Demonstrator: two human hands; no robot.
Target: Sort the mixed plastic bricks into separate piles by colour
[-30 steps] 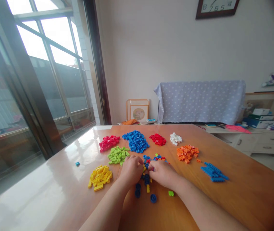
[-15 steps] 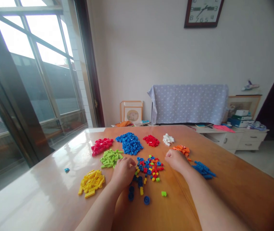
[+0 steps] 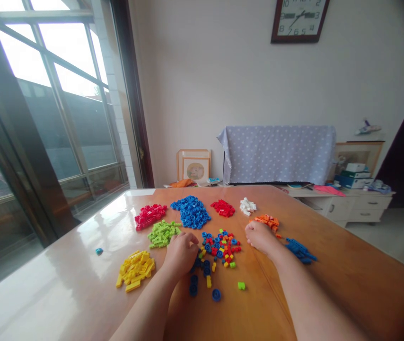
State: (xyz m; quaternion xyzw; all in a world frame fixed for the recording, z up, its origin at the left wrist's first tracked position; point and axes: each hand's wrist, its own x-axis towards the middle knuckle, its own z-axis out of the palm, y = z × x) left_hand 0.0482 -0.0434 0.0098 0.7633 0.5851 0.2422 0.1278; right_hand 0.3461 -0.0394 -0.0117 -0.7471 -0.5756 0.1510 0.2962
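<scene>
Between the mixed pile of small bricks (image 3: 219, 245) and the lime green bricks (image 3: 163, 234), my left hand (image 3: 181, 251) rests low with its fingers curled. Whatever it may hold is hidden. My right hand (image 3: 259, 236) is closed just in front of the orange bricks (image 3: 268, 220), and its grip is too small to make out. Loose blue round pieces (image 3: 216, 295) and a single green brick (image 3: 241, 286) lie nearer to me. The yellow bricks (image 3: 136, 270) form a heap left of my left forearm.
Toward the table's (image 3: 347, 265) far side sit crimson bricks (image 3: 150, 216), blue round pieces (image 3: 191, 211), red bricks (image 3: 223, 208) and white bricks (image 3: 248, 206). Long blue pieces (image 3: 300, 251) lie right of my right forearm. A small teal piece (image 3: 99, 251) is far left.
My right hand has shifted slightly to the right, still closed. My left hand has barely moved, a touch to the left. The piles look the same.
</scene>
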